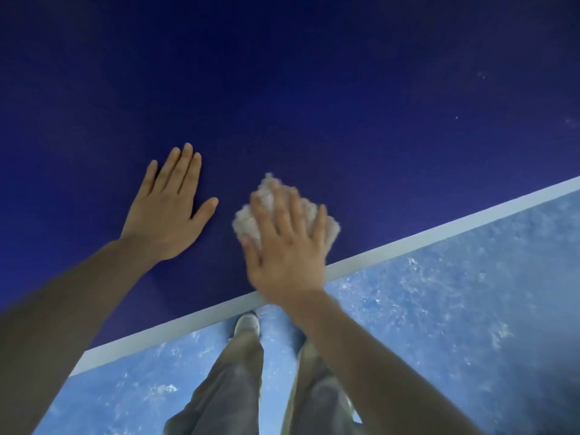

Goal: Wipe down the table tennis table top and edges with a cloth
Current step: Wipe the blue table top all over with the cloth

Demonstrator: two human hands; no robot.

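Dark blue table top (314, 89) (white edge line (408, 243)) above speckled blue floor (470, 324); both hands' fingers spread flat.

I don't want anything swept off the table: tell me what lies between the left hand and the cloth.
Nothing: the head view shows only bare dark blue table top between the left hand and the cloth.

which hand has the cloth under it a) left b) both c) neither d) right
d, the right hand lies flat with spread fingers on the pale cloth near the white edge line, while the left hand rests bare on the blue table.
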